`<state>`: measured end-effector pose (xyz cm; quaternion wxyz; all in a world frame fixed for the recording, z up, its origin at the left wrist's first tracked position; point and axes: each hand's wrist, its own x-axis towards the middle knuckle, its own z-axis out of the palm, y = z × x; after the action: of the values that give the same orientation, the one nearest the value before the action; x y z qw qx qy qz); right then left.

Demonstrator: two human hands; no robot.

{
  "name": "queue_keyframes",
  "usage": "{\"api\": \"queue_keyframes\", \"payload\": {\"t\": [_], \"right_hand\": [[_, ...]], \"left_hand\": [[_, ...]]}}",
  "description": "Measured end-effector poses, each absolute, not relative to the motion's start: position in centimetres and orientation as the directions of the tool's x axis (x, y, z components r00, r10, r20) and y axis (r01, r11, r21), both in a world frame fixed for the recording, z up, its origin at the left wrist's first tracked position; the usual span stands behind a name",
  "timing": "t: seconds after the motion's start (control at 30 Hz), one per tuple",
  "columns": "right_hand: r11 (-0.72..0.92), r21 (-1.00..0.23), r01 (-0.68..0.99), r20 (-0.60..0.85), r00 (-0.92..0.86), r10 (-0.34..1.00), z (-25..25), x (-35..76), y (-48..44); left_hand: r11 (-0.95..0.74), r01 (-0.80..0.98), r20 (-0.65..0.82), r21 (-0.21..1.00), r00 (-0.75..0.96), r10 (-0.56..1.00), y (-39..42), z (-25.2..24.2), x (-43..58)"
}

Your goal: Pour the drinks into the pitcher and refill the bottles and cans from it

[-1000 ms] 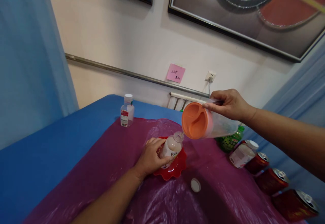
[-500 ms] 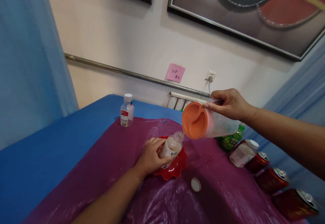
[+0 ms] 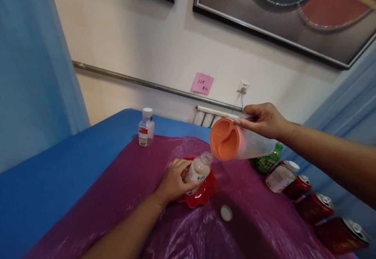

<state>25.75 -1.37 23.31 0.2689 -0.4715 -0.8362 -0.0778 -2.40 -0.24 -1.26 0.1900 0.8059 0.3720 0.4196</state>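
Observation:
My left hand (image 3: 175, 182) is wrapped round a clear labelled bottle (image 3: 199, 170), uncapped and partly filled with cloudy liquid. The bottle stands on a red scalloped plate (image 3: 205, 193). My right hand (image 3: 262, 121) grips the handle of a translucent pitcher (image 3: 257, 144) with an orange lid (image 3: 221, 140). The pitcher is tipped to the left, its lid edge close beside the bottle's mouth. Any stream between them is hard to make out. A white bottle cap (image 3: 226, 213) lies on the purple plastic sheet, right of the plate.
A capped clear bottle (image 3: 146, 127) stands at the back left. Along the right are a green bottle (image 3: 268, 161), another white-capped bottle (image 3: 281, 177) and several red cans (image 3: 315, 209). Purple plastic sheeting (image 3: 117, 196) covers part of the blue table (image 3: 38, 176). Behind is a wall with a rail (image 3: 147, 84).
The liquid in the bottle appears slightly higher. Both hands and the tipped pitcher stay almost where they were; the view has shifted a little.

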Motion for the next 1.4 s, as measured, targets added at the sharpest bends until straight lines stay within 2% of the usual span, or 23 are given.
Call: {"api": "queue_keyframes", "payload": {"t": [1.07, 1.27, 1.33, 1.4], "right_hand": [[0.554, -0.080, 0.829, 0.511, -0.443, 0.737, 22.8, 25.6, -1.7], [0.529, -0.172, 0.831, 0.562, -0.359, 0.745, 20.7, 26.7, -1.9], [0.505, -0.256, 0.824, 0.582, -0.286, 0.762, 19.3, 27.7, -1.6], [0.460, -0.411, 0.787, 0.611, -0.137, 0.779, 17.5, 29.1, -1.2]], "left_hand": [[-0.650, 0.436, 0.522, 0.622, 0.387, 0.760, -0.4, -1.1, -2.4], [-0.657, 0.437, 0.529, 0.614, 0.390, 0.753, -0.4, -0.9, -2.4], [-0.662, 0.439, 0.536, 0.608, 0.389, 0.749, -0.3, -0.9, -2.4], [-0.666, 0.438, 0.536, 0.604, 0.395, 0.746, -0.3, -0.8, -2.4]]}}
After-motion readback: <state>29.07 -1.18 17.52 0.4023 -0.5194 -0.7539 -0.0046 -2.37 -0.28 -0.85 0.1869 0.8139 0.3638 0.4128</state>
